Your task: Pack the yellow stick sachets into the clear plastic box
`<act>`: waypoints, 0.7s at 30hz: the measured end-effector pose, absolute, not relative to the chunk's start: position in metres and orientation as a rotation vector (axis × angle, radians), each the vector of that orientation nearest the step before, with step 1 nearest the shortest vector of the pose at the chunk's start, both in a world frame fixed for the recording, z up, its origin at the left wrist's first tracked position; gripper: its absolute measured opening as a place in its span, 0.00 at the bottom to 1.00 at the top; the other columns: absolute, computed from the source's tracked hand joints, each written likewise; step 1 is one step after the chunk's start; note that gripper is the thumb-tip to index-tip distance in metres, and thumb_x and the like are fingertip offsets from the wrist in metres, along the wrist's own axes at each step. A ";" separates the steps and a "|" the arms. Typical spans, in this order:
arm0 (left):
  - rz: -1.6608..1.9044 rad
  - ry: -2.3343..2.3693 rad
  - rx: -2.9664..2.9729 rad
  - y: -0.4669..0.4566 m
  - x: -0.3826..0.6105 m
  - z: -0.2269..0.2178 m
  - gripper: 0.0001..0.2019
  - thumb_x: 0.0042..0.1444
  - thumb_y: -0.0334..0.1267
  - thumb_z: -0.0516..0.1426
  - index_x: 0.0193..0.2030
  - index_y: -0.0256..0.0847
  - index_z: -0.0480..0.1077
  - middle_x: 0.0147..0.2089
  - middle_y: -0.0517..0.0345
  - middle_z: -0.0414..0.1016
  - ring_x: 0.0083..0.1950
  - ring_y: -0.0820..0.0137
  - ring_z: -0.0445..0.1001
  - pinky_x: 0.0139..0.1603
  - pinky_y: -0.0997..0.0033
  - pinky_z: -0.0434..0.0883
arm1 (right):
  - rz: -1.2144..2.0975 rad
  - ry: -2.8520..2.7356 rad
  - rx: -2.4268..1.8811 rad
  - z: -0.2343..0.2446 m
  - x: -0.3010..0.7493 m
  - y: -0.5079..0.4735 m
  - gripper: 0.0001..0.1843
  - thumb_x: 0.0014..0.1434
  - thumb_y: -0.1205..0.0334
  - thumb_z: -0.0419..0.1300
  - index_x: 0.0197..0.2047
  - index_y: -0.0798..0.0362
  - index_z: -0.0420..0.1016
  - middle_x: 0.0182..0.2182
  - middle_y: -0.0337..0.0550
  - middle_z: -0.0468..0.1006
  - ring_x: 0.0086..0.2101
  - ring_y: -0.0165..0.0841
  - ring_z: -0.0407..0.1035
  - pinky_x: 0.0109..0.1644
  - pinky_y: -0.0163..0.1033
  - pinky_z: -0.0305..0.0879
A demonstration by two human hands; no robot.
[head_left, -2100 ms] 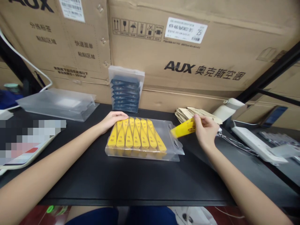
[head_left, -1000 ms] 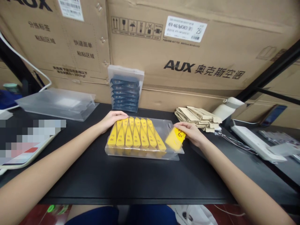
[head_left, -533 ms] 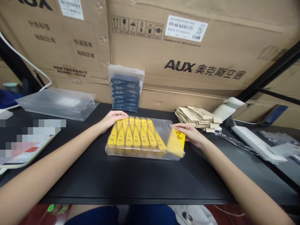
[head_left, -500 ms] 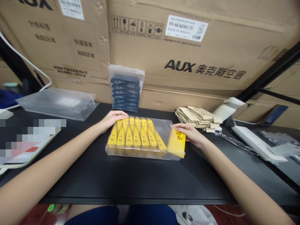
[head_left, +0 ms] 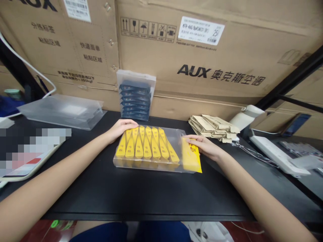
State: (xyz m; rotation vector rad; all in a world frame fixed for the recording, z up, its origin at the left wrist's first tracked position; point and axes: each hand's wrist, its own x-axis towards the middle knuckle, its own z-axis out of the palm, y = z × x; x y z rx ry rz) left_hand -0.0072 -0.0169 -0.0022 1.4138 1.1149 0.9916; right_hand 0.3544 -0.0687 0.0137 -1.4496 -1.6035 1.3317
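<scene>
A clear plastic box (head_left: 176, 134) lies flat on the black table (head_left: 141, 195), filled with a row of several yellow packets (head_left: 146, 148). My left hand (head_left: 121, 128) lies with fingers flat on the row's far left end. My right hand (head_left: 203, 145) pinches another yellow packet (head_left: 191, 157) by its top end and holds it against the box's right opening, beside the last packet of the row.
A clear box of dark blue packets (head_left: 135, 95) stands against the AUX cardboard cartons (head_left: 207, 72). An empty clear box (head_left: 63, 111) lies at left. A stack of flat brown packets (head_left: 213, 126) and a white power strip (head_left: 277, 156) sit to the right.
My right hand brought the yellow packet down from beside the brown stack to the box's right end and turned it in line with the row. The left hand stayed put.
</scene>
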 end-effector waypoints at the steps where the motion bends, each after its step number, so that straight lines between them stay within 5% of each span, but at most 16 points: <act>1: 0.993 1.116 1.412 -0.017 -0.007 -0.002 0.14 0.42 0.47 0.66 0.33 0.41 0.78 0.34 0.57 0.80 0.39 0.62 0.77 0.45 0.64 0.70 | 1.331 -1.599 -1.448 0.013 0.355 -0.068 0.23 0.48 0.48 0.67 0.45 0.50 0.80 0.28 0.42 0.80 0.24 0.31 0.71 0.22 0.33 0.64; 21: 1.003 1.107 1.398 -0.017 -0.007 -0.002 0.14 0.42 0.47 0.66 0.33 0.41 0.78 0.34 0.57 0.80 0.40 0.62 0.76 0.46 0.64 0.70 | 1.402 -1.362 -1.368 0.009 0.350 -0.067 0.23 0.43 0.57 0.73 0.42 0.53 0.73 0.32 0.40 0.80 0.27 0.26 0.73 0.26 0.27 0.70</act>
